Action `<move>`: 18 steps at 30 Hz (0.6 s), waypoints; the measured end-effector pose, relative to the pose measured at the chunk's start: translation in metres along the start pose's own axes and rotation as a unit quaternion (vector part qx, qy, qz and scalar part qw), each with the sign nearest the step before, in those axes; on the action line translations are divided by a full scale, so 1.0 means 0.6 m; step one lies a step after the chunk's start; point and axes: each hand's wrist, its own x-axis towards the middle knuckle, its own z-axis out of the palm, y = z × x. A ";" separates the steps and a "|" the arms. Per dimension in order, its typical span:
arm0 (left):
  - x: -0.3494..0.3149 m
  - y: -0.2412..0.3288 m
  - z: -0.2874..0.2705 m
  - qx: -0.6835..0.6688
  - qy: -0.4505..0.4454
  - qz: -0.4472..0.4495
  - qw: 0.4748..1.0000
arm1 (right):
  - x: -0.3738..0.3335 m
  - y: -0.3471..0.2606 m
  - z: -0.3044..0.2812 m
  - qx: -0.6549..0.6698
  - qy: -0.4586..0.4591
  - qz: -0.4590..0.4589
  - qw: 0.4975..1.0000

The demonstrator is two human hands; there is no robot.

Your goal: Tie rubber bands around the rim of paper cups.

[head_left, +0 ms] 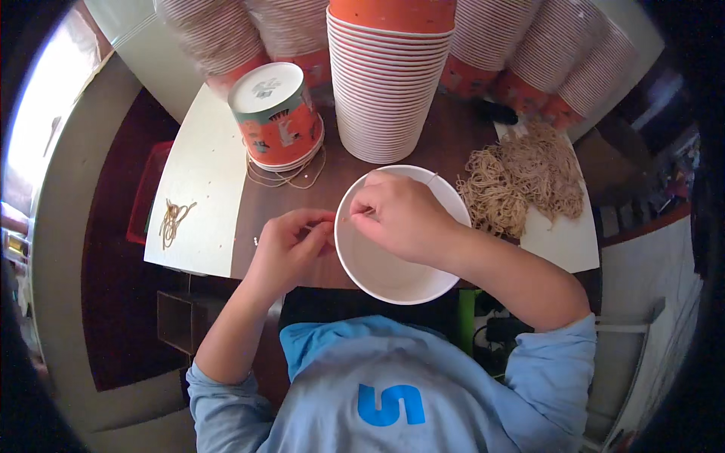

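A white-lined paper bucket (400, 279) sits at the table's front edge, its open mouth toward me. Over the mouth, my right hand (400, 215) is closed in a pinch, with a bit of thin cord (369, 214) at the fingertips. Outside the bucket's left rim, my left hand (291, 245) is closed with thumb and fingertips together against the wall; what they pinch is too small to make out. A thin strand pokes up at the far right rim. To the right lies a heap of tan cords (495, 192).
Behind the bucket rises a tall stack of nested paper buckets (389, 83). Upside-down orange buckets (276, 121) stand at back left, with loose cord loops round their base. A few cords (174, 223) lie at far left. More wrapped stacks (483, 38) line the back.
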 end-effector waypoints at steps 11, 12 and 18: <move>0.004 0.010 -0.003 0.018 -0.006 0.001 1.000 | -0.001 0.001 0.009 -0.001 0.025 -0.014 1.000; 0.004 0.010 -0.003 0.021 -0.007 0.001 1.000 | -0.001 0.000 0.009 0.000 0.022 -0.012 1.000; 0.008 0.004 -0.003 0.048 -0.014 0.021 0.999 | 0.000 0.000 0.011 -0.005 0.030 -0.005 1.000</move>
